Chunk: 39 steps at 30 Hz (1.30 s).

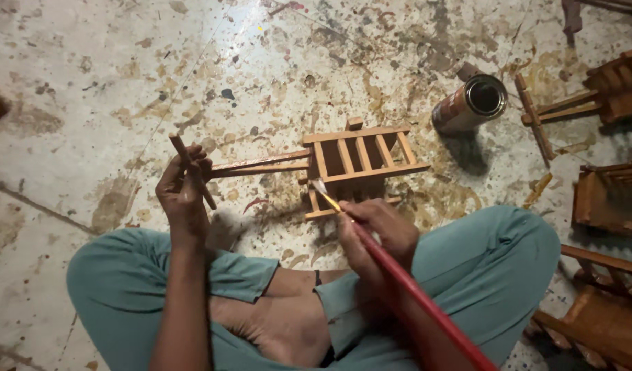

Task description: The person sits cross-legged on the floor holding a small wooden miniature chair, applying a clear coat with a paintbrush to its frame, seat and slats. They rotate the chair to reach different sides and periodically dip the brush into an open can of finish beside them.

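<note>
A small brown wooden cart model (357,161) with slatted sides lies above the stained floor in front of my crossed legs. My left hand (183,192) grips the crossbar at the end of its two long shafts, holding the cart up. My right hand (378,230) holds a long red-handled paintbrush (405,282), whose pale bristle tip touches the cart's lower front edge near a slat.
An open metal tin (470,103) lies tilted on the floor behind the cart at the right. Several more brown wooden cart models (608,199) crowd the right edge. The concrete floor (89,103) is spattered with paint stains. My teal trouser legs fill the foreground.
</note>
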Each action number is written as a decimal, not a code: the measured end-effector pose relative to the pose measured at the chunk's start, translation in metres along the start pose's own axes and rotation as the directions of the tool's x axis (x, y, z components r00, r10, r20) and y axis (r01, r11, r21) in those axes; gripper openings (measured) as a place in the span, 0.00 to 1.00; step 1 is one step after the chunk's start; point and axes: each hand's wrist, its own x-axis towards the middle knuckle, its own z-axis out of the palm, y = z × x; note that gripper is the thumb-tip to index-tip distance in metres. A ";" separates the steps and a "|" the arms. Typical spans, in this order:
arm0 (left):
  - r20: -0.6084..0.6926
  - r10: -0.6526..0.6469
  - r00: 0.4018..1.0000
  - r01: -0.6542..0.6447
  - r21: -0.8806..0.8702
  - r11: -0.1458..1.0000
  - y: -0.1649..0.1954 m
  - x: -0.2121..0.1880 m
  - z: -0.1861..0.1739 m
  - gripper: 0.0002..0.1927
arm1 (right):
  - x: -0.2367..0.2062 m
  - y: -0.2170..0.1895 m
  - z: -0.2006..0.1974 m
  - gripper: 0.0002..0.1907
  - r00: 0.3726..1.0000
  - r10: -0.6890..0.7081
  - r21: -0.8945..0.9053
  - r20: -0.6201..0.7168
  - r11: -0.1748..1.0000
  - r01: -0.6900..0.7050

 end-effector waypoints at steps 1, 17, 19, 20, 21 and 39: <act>0.008 0.015 1.000 -0.014 -0.015 1.000 0.000 0.000 0.000 0.17 | 0.002 0.001 -0.006 0.07 1.000 0.025 0.020 -0.005 0.999 -0.025; 0.095 0.136 0.986 -0.150 0.160 0.976 0.016 -0.001 0.015 0.11 | 0.081 0.007 -0.052 0.12 0.709 -0.083 0.052 0.700 0.997 0.065; 0.096 0.141 0.985 -0.155 0.151 0.976 0.016 -0.001 0.016 0.11 | 0.082 0.011 -0.048 0.12 0.681 -0.080 0.052 0.727 0.997 0.061; 0.097 0.141 0.985 -0.154 0.141 0.978 0.016 -0.001 0.016 0.11 | 0.082 0.013 -0.048 0.12 0.685 -0.068 0.044 0.725 0.998 0.052; 0.099 0.141 0.985 -0.153 0.131 0.980 0.016 -0.001 0.016 0.11 | 0.081 0.014 -0.050 0.12 0.689 -0.054 0.034 0.723 0.999 0.042; 0.105 0.116 0.988 -0.133 0.167 0.977 0.019 -0.001 0.014 0.17 | 0.058 0.031 -0.052 0.14 0.764 0.074 0.063 0.641 0.987 -0.149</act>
